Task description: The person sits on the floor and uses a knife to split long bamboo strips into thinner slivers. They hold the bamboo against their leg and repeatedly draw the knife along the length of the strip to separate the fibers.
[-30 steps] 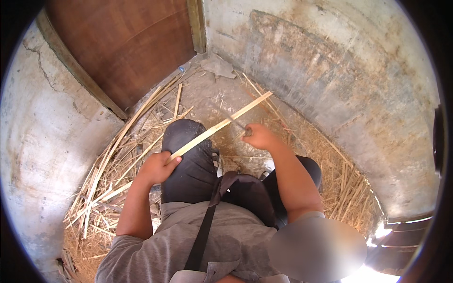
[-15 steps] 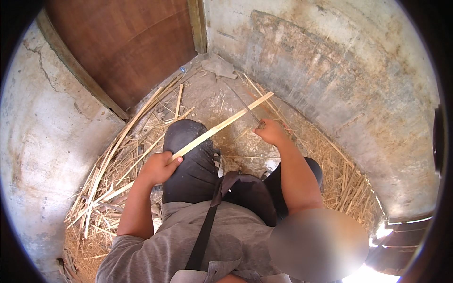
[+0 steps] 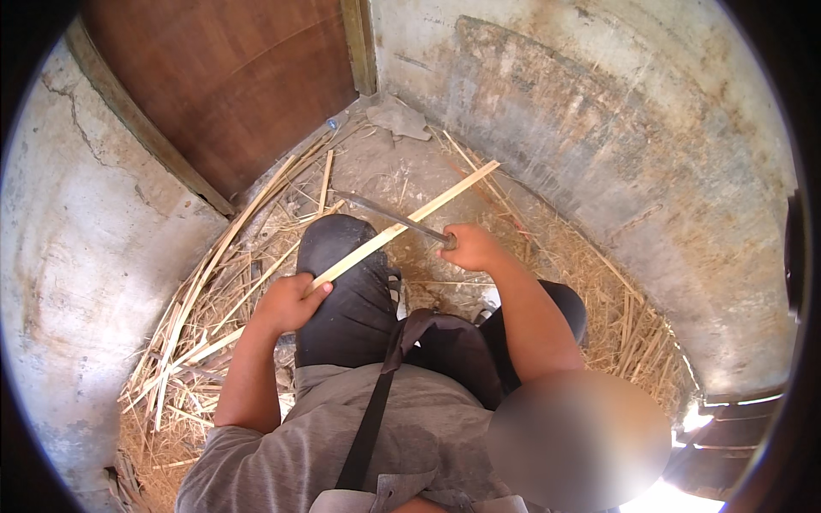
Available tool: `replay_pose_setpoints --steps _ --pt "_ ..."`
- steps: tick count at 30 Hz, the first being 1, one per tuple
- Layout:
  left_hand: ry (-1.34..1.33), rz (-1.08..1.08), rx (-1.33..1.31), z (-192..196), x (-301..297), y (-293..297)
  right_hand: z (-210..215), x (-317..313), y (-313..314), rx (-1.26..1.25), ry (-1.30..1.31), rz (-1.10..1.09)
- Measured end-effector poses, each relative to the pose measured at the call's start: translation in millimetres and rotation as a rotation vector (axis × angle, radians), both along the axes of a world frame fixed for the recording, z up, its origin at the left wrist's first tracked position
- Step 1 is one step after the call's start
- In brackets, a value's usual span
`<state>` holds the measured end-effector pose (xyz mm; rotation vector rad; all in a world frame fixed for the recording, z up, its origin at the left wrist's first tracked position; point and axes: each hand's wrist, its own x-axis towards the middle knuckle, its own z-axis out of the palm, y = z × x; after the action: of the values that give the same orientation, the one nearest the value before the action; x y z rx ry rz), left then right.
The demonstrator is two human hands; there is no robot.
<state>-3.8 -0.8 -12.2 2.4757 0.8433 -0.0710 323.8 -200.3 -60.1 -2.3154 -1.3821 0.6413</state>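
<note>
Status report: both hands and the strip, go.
Left hand grips cane strip over knee. Right hand holds knife, blade against strip. Loose cane scraps on floor around.

Near the middle of the frame a long pale bamboo strip (image 3: 402, 227) is gripped at its lower end by the left hand (image 3: 286, 303) over a dark-trousered knee (image 3: 346, 282), while a dark blade (image 3: 389, 214) is held across it by the right hand (image 3: 470, 248), with straw-like cuttings (image 3: 197, 342) scattered at the lower left.
</note>
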Motion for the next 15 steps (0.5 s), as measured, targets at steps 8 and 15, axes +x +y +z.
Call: replay_pose_setpoints --steps 8,15 --pt "-0.009 -0.001 -0.007 -2.2 0.5 0.1 -12.5 24.4 -11.5 0.014 -0.037 -0.218" --pt "0.016 -0.007 0.003 -0.7 0.8 -0.1 -6.9 10.4 -7.5 0.028 -0.016 -0.117"
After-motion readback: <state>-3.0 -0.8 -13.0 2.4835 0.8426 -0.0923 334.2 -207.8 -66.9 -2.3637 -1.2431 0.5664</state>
